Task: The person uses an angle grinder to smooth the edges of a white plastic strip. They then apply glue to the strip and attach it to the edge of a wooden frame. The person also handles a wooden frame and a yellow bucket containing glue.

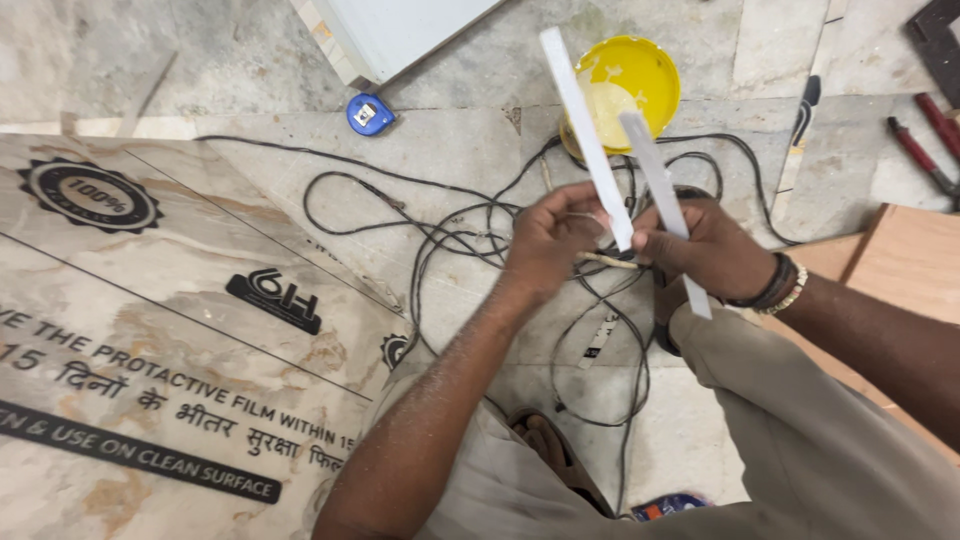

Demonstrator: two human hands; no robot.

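My left hand (548,243) grips a long white strip (583,125) near its lower end, the strip rising toward the upper left. My right hand (708,250), with dark and beaded bracelets at the wrist, is closed on a second white strip (662,195) that runs up between the hands and pokes out below the fist. A short pale stick (608,261) bridges the two hands and seems smeared with glue. Behind the strips stands a yellow tub (640,75) of pale adhesive on the stone floor.
Tangled black cable (450,225) loops across the floor under my hands. A blue tape measure (369,114) lies near a white board edge (400,30). A film-covered marble-pattern sheet (150,300) fills the left. Red-handled pliers (925,150) and a plywood piece (905,260) sit at right.
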